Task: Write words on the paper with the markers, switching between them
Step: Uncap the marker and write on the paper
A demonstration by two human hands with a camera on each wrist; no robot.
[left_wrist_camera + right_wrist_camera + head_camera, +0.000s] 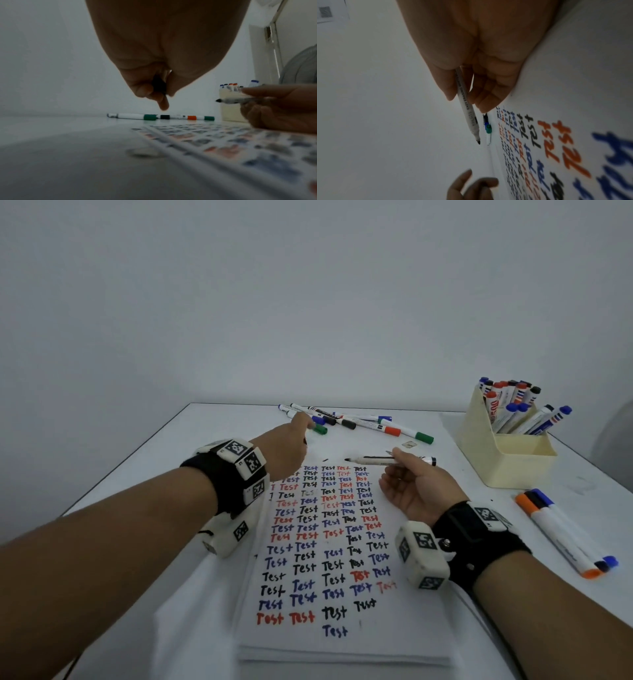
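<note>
A white sheet of paper [342,642] covered in rows of the word "Test" in black, blue and red lies in front of me. My right hand [400,470] is raised over its far right corner and pinches an uncapped black marker [376,460], with the tip pointing left. In the right wrist view the marker [467,111] runs out between thumb and fingers, its tip in the air. My left hand [298,436] hovers past the paper's far left corner. In the left wrist view its curled fingers grip a small black cap [159,85].
Several loose capped markers [352,422] lie at the table's back edge, just beyond my left hand. A beige box [507,453] full of markers stands at the back right. Three markers [568,532] lie side by side on the right.
</note>
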